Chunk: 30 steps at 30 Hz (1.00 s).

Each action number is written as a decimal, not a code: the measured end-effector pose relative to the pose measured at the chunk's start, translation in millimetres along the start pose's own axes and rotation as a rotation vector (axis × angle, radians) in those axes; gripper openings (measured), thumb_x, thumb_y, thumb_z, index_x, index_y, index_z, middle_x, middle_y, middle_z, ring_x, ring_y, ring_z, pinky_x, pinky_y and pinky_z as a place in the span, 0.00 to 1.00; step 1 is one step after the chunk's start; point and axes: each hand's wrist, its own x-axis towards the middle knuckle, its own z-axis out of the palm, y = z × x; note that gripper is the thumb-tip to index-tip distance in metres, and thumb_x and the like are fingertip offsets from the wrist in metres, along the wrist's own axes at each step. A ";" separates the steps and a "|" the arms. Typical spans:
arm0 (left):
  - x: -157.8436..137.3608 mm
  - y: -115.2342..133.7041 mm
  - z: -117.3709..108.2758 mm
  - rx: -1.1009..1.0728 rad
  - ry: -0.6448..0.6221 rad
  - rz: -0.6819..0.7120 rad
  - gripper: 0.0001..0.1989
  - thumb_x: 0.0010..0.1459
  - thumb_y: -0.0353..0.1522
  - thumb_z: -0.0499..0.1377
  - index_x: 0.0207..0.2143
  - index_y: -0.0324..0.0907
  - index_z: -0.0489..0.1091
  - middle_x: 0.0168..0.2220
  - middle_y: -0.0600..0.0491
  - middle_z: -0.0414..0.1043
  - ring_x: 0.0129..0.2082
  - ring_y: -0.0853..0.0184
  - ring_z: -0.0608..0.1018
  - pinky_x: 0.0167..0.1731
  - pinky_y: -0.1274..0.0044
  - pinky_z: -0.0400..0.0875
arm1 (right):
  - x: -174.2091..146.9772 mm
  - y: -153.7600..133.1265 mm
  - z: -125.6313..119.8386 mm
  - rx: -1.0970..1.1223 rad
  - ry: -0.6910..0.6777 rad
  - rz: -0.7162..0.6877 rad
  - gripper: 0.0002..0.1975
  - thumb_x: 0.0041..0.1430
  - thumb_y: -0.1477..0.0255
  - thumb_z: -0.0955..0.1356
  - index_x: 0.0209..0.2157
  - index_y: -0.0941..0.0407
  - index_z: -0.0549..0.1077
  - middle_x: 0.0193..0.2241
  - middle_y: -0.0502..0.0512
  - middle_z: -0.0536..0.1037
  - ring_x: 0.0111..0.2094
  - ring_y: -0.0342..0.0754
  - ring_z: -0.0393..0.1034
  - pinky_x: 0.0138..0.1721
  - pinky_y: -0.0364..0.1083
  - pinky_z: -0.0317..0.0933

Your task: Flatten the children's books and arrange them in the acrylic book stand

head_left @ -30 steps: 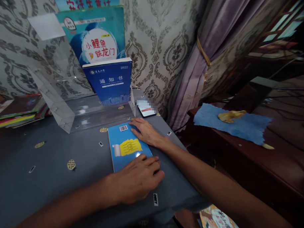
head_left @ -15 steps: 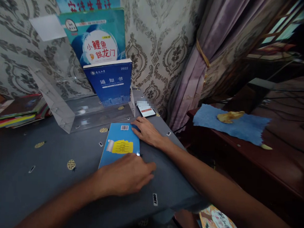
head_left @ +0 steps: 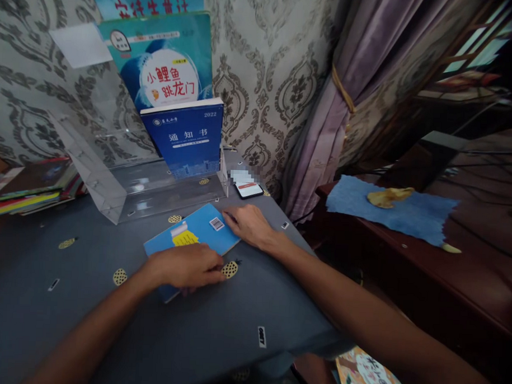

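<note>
The blue book (head_left: 202,217) is laid aslant on the bench (head_left: 88,309), before the clear stand (head_left: 174,197). Its near side is covered by the left hand (head_left: 190,266); its barcode end is overlapped by the fingers of the right hand (head_left: 250,222). Whether anything is pinched in either grip cannot be told. Through uneven pushing, the book could be skewed; through overreaching, the phone (head_left: 248,189) could be nudged or the stand knocked.
</note>
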 end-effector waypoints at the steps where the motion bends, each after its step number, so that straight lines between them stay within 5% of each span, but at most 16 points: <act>1: -0.7 -2.0 -1.5 0.010 0.011 -0.022 0.15 0.68 0.35 0.49 0.27 0.43 0.63 0.14 0.62 0.63 0.14 0.71 0.71 0.23 0.80 0.64 | -0.6 -0.7 0.4 -0.007 -0.002 -0.023 0.16 0.71 0.67 0.60 0.44 0.55 0.79 0.35 0.59 0.83 0.34 0.52 0.76 0.31 0.46 0.54; 5: -1.8 -7.4 -3.0 0.129 0.075 -0.036 0.17 0.68 0.35 0.49 0.26 0.42 0.68 0.14 0.59 0.65 0.17 0.70 0.72 0.26 0.78 0.65 | -3.0 -3.3 1.5 -0.029 0.002 -0.071 0.15 0.71 0.67 0.61 0.43 0.54 0.78 0.34 0.56 0.83 0.33 0.50 0.76 0.30 0.45 0.52; 12: -2.1 -18.0 0.6 0.425 0.266 -0.137 0.18 0.65 0.39 0.53 0.28 0.41 0.76 0.29 0.48 0.78 0.30 0.62 0.77 0.32 0.74 0.68 | -7.4 -12.0 2.3 0.010 -0.013 -0.108 0.15 0.71 0.68 0.61 0.43 0.55 0.78 0.34 0.57 0.84 0.35 0.51 0.77 0.31 0.45 0.55; 15: -4.7 -27.0 -4.7 0.347 0.284 -0.072 0.19 0.64 0.41 0.54 0.23 0.41 0.72 0.22 0.52 0.73 0.25 0.66 0.74 0.28 0.76 0.65 | -8.1 -14.0 3.7 0.038 -0.013 -0.117 0.14 0.71 0.67 0.61 0.44 0.54 0.78 0.33 0.57 0.84 0.34 0.51 0.77 0.32 0.45 0.56; 20: -2.3 -40.0 -18.1 -0.050 0.129 0.070 0.21 0.66 0.42 0.49 0.24 0.41 0.66 0.18 0.57 0.70 0.19 0.71 0.73 0.25 0.80 0.66 | -5.4 -10.2 7.2 0.090 0.026 -0.037 0.13 0.71 0.67 0.62 0.47 0.53 0.77 0.36 0.56 0.84 0.37 0.51 0.78 0.33 0.45 0.58; 23: 9.7 -45.5 -19.5 0.000 0.476 -0.013 0.20 0.68 0.42 0.47 0.27 0.42 0.66 0.25 0.54 0.73 0.26 0.68 0.76 0.31 0.77 0.69 | -2.4 -5.0 9.5 0.103 0.100 0.052 0.16 0.72 0.66 0.60 0.52 0.53 0.75 0.37 0.57 0.84 0.36 0.52 0.78 0.33 0.45 0.59; 26: 27.2 -53.5 -13.8 0.156 0.858 -0.100 0.16 0.69 0.39 0.47 0.41 0.41 0.70 0.42 0.47 0.77 0.44 0.60 0.78 0.47 0.69 0.70 | 0.2 -0.1 12.2 0.129 0.140 0.091 0.17 0.72 0.67 0.59 0.54 0.54 0.73 0.35 0.57 0.84 0.36 0.54 0.78 0.34 0.46 0.61; 30: 46.3 -67.3 -4.9 0.231 0.830 -0.102 0.25 0.69 0.42 0.49 0.64 0.41 0.58 0.69 0.41 0.57 0.70 0.55 0.58 0.65 0.60 0.54 | 1.7 2.5 17.2 0.219 0.186 0.053 0.19 0.72 0.69 0.58 0.60 0.56 0.67 0.37 0.58 0.83 0.38 0.53 0.78 0.38 0.47 0.63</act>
